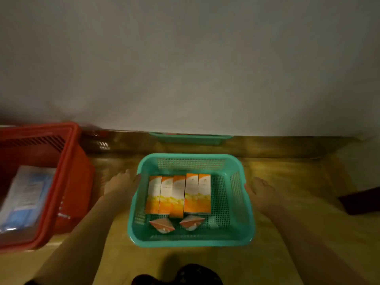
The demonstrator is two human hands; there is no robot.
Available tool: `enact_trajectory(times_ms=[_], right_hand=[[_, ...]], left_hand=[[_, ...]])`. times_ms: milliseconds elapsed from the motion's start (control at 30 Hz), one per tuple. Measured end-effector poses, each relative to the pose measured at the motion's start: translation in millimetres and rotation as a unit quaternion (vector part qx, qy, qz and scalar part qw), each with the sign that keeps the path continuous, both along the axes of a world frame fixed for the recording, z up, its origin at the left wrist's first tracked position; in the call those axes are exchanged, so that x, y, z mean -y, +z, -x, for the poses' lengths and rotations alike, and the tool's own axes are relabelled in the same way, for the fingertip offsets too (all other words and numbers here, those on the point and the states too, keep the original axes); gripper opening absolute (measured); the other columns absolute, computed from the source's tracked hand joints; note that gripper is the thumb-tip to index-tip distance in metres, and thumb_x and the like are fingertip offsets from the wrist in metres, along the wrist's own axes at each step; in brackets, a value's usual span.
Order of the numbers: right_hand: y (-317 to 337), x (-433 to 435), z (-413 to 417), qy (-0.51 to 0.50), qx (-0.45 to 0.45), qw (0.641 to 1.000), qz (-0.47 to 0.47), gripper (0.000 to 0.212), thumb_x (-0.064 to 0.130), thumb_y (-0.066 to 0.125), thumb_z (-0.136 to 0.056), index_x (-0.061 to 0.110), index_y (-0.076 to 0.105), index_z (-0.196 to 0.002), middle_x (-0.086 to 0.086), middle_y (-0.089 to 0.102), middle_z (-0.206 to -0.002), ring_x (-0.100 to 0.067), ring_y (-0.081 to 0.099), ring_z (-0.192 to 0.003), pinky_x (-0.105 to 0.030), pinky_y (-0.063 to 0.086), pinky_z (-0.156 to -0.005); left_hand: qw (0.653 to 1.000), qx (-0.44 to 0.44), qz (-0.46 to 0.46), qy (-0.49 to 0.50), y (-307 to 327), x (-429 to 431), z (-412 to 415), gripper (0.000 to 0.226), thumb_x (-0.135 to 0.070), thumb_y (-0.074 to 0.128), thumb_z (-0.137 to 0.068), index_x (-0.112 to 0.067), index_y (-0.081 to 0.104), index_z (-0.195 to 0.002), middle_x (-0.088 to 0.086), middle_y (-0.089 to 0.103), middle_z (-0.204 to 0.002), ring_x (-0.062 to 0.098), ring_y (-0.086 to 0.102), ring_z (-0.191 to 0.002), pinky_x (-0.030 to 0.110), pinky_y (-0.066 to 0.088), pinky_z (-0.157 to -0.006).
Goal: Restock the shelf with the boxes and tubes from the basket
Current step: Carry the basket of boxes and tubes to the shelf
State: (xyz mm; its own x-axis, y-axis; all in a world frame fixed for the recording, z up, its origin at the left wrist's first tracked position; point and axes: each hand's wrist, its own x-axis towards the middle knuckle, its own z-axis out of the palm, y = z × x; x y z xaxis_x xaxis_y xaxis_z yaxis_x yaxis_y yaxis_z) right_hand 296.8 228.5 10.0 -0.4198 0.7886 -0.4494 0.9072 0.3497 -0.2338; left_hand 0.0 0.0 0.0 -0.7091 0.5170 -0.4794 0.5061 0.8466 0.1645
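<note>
Five orange-and-white cardboard boxes lie flat, side by side, in a teal plastic mesh basket. Two small orange-and-white tubes lie at its 6 o'clock end.

Likely handling:
- Boxes: light and stiff, but thin-walled. Pinch across the long edges, starting at the 3 o'clock box, which has free space beside it.
- Tubes: soft and probably slick. Take them by the body.

Left hand is at the basket's 9 o'clock wall, right hand at 3 o'clock. They are well apart, thumbs at the rim, fingers apparently straight and clamped on nothing.

A red plastic basket stands at 9 o'clock.
</note>
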Motion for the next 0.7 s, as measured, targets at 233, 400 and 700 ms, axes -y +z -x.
enact_trajectory(times_ms=[233,400,700], right_hand=[[-57.3,-1.9,-0.4,-0.083,-0.028,0.990,0.112,0.049,0.035,0.027,-0.098,0.000,0.057,-0.116,-0.022,0.061,-0.115,-0.030,0.058,-0.100,-0.036,0.044,-0.089],[-66.1,-11.1,6.2,-0.144,-0.026,0.979,0.143,0.045,0.025,0.027,-0.100,-0.004,0.052,-0.124,-0.026,0.054,-0.126,-0.035,0.053,-0.115,-0.038,0.041,-0.096],[-78.2,-8.3,6.1,-0.238,-0.089,0.958,0.136,0.041,0.023,0.032,-0.099,-0.003,0.048,-0.125,-0.026,0.055,-0.123,-0.034,0.053,-0.103,-0.041,0.044,-0.089]], left_hand=[[0.986,0.141,-0.034,0.077,-52.8,7.4,-2.4,0.053,-0.041,0.019,-0.099,-0.008,0.054,-0.119,0.017,0.061,-0.115,0.029,0.059,-0.100,0.038,0.048,-0.090],[0.957,0.210,-0.086,0.182,-65.7,12.5,5.3,0.043,-0.028,0.031,-0.099,0.001,0.053,-0.121,0.025,0.058,-0.117,0.038,0.061,-0.103,0.044,0.053,-0.087],[0.924,0.230,-0.173,0.251,-73.7,12.5,-3.8,0.030,-0.015,0.038,-0.098,0.002,0.056,-0.115,0.015,0.059,-0.092,0.019,0.053,-0.072,0.027,0.041,-0.057]])
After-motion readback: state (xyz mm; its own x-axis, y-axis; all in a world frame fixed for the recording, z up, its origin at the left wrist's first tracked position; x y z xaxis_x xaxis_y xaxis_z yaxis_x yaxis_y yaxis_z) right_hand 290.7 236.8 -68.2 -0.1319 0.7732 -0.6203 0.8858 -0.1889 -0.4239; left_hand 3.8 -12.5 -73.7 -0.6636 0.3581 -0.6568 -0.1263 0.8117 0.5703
